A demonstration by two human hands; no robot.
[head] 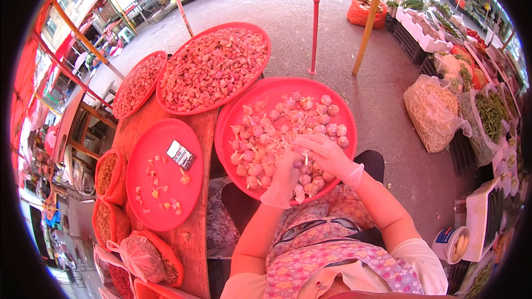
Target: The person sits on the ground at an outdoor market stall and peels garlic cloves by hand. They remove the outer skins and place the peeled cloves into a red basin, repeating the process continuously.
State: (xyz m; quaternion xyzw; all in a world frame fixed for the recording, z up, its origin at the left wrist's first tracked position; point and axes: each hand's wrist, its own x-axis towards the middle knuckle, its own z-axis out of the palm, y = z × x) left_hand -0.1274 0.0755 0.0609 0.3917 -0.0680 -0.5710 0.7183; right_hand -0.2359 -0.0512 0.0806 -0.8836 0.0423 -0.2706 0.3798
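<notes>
A round red tray on the lap holds many whole garlic bulbs and loose papery skins. Over its near part, my left hand and my right hand meet, both in thin translucent gloves. Between their fingers is a garlic bulb with a pale stem, mostly covered by the fingers. My left hand curls round the bulb from the left. From the upper right, the fingers of my right hand bend over the stem; whether they grip it is hard to tell.
At left, a wooden table bears a red tray with a phone and some cloves, plus two trays heaped with cloves. Red bags stand along its left edge. Canopy poles rise ahead; vegetable crates line the right.
</notes>
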